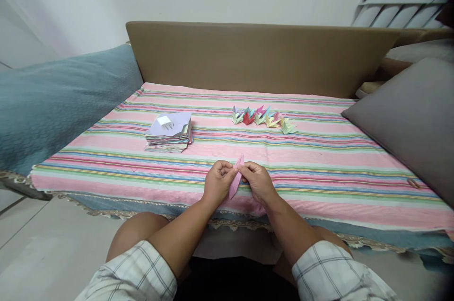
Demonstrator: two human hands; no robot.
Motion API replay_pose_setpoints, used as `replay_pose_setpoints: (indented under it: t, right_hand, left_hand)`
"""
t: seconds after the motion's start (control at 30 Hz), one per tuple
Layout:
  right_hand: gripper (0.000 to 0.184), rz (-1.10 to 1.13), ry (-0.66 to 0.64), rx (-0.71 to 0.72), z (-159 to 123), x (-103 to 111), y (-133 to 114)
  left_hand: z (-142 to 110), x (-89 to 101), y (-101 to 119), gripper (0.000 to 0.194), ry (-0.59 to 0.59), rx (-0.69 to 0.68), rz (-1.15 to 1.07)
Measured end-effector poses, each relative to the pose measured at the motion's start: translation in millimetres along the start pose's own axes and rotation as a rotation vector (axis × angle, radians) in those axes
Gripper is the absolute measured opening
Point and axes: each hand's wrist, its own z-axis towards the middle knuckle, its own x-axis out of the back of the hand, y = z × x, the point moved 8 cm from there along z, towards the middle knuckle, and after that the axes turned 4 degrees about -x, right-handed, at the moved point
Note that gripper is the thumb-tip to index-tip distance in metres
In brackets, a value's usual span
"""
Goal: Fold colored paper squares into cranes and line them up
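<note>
A narrow, pointed piece of folded pink origami paper (234,188) is held just above the near part of the striped cloth. My left hand (218,180) pinches its left edge between thumb and fingers. On the other side, my right hand (258,179) grips the same paper near its middle, thumb against it. Both hands are closed, and the fingertips cover part of the folds. Farther back lies a cluster of several folded paper cranes (264,119) in red, yellow, green, purple and blue tones.
Left of my hands is a stack of square paper sheets (168,142) with a white plug adapter (165,122) on top. A grey cushion (411,121) leans at the right. The brown backrest (248,59) stands behind the striped cloth (106,163). A brown loop (413,183) lies near the right edge.
</note>
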Motion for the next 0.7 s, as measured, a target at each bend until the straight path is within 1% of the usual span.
replay_pose_setpoints:
  t: [0.13,0.3,0.47,0.7]
  right_hand:
    - [0.031,0.005,-0.008,-0.002,-0.9,-1.4,-2.4]
    - [0.029,0.052,-0.022,-0.014,-1.7,-3.3,-6.8]
    - [0.03,0.066,-0.019,-0.014,-0.2,-1.5,-4.0]
    - [0.028,0.095,0.036,0.004,0.2,2.1,-2.5]
  left_hand:
    - [0.0,0.4,1.2,0.03,0.009,-0.006,-0.005]
    - [-0.8,0.3,3.3,0.027,-0.005,-0.012,0.027]
    - [-2.2,0.0,5.6,0.025,-0.014,-0.035,0.061]
    - [-2.8,-4.4,2.6,0.023,-0.054,-0.051,0.032]
